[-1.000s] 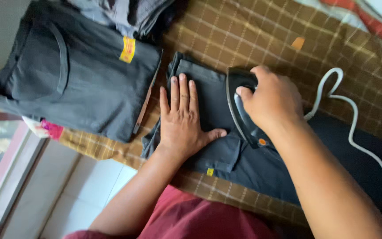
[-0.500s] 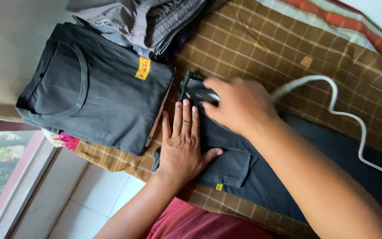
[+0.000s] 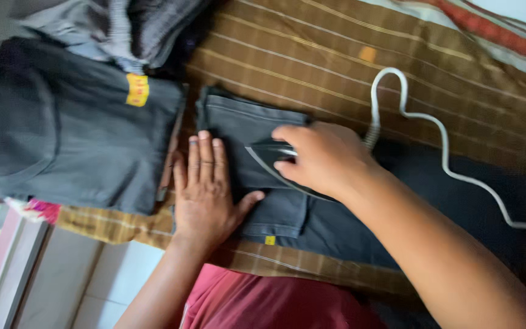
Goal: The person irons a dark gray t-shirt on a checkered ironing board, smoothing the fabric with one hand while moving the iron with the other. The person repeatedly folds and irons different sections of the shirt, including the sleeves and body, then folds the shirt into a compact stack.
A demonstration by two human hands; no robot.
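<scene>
The right hand (image 3: 321,159) is closed around the handle of a dark clothes iron (image 3: 275,159), pressing the waistband end of dark trousers (image 3: 257,131) spread on a brown striped cloth (image 3: 312,67). The left hand (image 3: 205,192) lies open and flat, pinning the fabric just beside the iron. Judging by this, pressing is under way, and the next pass calls for keeping those fingers clear of the soleplate

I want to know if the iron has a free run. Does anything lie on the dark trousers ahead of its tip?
Yes. The left hand lies flat on the dark trousers, just ahead of the tip of the iron, which the right hand grips. Beyond it lies a folded dark garment.
</scene>
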